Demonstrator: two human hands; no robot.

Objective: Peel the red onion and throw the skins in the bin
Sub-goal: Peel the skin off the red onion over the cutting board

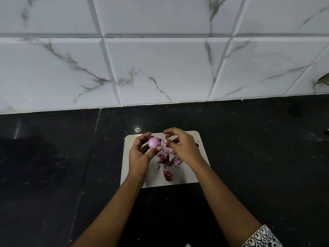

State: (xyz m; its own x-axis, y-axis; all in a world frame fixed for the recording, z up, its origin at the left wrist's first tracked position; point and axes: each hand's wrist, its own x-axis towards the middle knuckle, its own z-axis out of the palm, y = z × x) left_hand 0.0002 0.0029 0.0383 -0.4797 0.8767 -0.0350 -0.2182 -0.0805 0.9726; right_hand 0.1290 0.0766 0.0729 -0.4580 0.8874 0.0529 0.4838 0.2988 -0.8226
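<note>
left grip (140, 154) holds smooth round onion (154, 143) | papery skins (166, 157) (curled) on board (154, 179)

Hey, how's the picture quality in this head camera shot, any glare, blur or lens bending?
Head view: dim, even light; a small glare spot sits on the black counter just beyond the cutting board; the wall tile joints bow from wide-angle distortion; the fingers of the right hand look slightly motion-blurred, while the onion held in the left hand is fairly sharp.

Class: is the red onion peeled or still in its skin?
Mostly peeled: the onion, held in the left hand, shows smooth pale purple; loose skins lie on the board.
</note>
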